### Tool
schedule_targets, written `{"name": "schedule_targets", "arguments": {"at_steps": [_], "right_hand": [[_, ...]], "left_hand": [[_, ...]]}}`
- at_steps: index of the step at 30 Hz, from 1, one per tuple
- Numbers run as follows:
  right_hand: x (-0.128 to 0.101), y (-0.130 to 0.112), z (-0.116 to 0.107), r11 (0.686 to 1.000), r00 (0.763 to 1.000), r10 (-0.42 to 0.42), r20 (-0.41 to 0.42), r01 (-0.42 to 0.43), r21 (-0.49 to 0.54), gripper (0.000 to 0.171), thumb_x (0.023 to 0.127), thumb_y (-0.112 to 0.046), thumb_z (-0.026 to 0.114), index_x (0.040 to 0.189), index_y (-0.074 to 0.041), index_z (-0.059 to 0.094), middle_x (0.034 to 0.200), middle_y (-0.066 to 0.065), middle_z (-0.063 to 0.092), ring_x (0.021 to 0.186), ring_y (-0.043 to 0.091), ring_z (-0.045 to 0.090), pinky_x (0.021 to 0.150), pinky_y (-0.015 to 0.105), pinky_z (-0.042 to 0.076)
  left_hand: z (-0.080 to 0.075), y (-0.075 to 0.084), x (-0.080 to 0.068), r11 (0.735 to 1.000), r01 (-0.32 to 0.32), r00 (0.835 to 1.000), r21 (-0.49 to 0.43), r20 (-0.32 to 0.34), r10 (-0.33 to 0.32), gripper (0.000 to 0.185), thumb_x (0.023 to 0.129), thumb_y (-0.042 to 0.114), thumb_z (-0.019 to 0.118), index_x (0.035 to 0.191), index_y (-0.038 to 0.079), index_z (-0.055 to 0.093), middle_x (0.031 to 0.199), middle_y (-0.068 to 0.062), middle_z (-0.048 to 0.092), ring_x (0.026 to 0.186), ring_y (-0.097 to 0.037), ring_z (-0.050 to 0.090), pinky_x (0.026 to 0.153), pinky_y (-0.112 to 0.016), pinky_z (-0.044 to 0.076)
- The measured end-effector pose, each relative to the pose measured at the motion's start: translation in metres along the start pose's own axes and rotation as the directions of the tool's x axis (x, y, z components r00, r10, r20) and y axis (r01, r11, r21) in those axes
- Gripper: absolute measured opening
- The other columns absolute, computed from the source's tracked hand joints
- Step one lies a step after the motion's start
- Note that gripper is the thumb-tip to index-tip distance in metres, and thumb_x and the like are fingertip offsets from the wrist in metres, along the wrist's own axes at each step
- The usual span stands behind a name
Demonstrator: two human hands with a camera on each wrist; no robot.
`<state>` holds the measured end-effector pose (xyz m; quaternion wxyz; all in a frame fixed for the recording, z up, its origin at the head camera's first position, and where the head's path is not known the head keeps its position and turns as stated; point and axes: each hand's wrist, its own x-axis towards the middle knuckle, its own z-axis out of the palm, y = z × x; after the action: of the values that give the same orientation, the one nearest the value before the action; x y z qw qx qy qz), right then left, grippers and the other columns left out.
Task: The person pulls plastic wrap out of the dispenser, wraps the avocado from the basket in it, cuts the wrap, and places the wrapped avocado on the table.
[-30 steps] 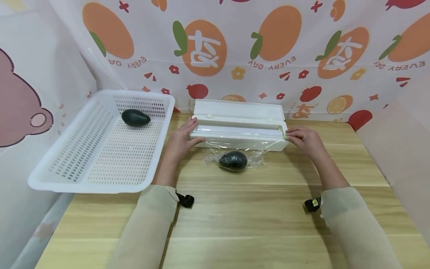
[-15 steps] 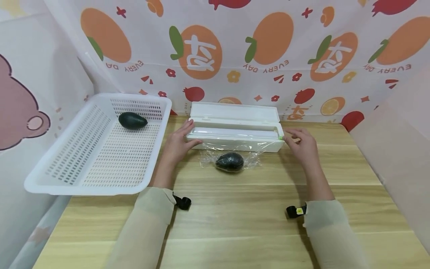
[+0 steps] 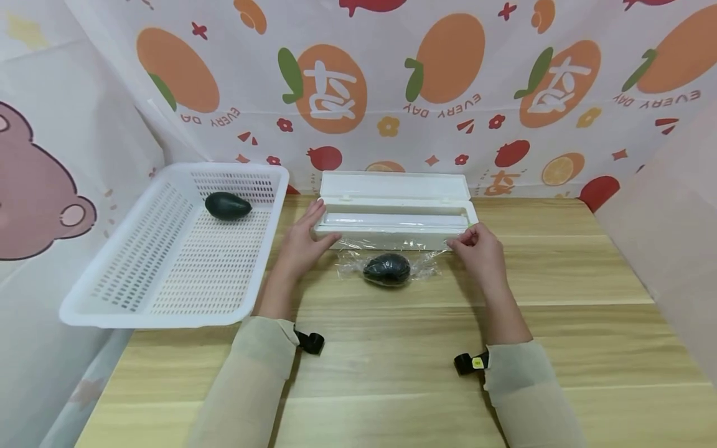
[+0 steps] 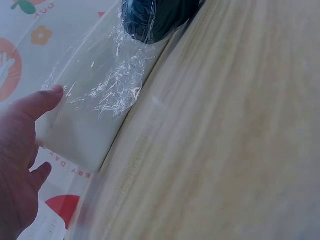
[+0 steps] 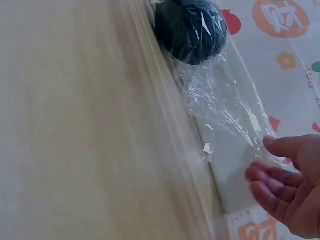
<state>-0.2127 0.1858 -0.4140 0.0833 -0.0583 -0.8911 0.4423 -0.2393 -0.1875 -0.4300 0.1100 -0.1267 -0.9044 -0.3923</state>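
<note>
In the head view, a white cling film box point(image 3: 392, 239) lies along the back of the table, lid point(image 3: 394, 185) up, a roll of film point(image 3: 400, 220) inside. My left hand point(image 3: 302, 244) grips its left end, thumb on the front. My right hand point(image 3: 478, 252) is at the right front, its thumb touching the edge of the clear film point(image 5: 227, 107); whether it pinches the film cannot be seen. A green slider point(image 3: 470, 223) shows partly beside its index finger. Before the box sits a dark green avocado point(image 3: 387, 269) in clear film, joined to the box by film.
A white perforated basket point(image 3: 173, 320) stands on the left, with another dark green avocado point(image 3: 227, 206) inside. The wooden table point(image 3: 381, 386) meets a fruit-printed curtain point(image 3: 392, 81) at the back.
My right hand has left the green slider at the box's right end and moved left and slightly down to the film's edge. My left hand keeps its place on the box.
</note>
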Motion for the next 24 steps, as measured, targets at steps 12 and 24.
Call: {"name": "schedule_targets", "arguments": {"at_steps": [12, 24], "right_hand": [[0.001, 0.009, -0.008, 0.957, 0.979, -0.115, 0.165, 0.065, 0.283, 0.058, 0.082, -0.010, 0.080, 0.130, -0.005, 0.047, 0.082, -0.006, 0.067, 0.077, 0.009, 0.060, 0.066, 0.017, 0.049], [-0.004, 0.004, -0.014, 0.959, 0.928, -0.281, 0.242, 0.281, 0.038, 0.019, 0.083, -0.029, 0.080, 0.087, -0.012, 0.074, 0.102, 0.006, 0.062, 0.098, 0.023, 0.053, 0.086, 0.040, 0.046]], "left_hand": [[0.002, 0.015, -0.008, 0.997, -0.074, 0.994, 0.024, -0.082, 0.076, 0.071, 0.086, 0.033, 0.077, 0.145, 0.006, 0.047, 0.158, -0.004, 0.035, 0.150, -0.021, 0.023, 0.120, -0.046, 0.023], [-0.001, 0.026, -0.016, 0.976, -0.195, 0.964, 0.100, -0.164, 0.209, 0.047, 0.078, 0.022, 0.084, 0.118, 0.003, 0.069, 0.136, -0.013, 0.059, 0.138, -0.030, 0.042, 0.115, -0.042, 0.034]]}}
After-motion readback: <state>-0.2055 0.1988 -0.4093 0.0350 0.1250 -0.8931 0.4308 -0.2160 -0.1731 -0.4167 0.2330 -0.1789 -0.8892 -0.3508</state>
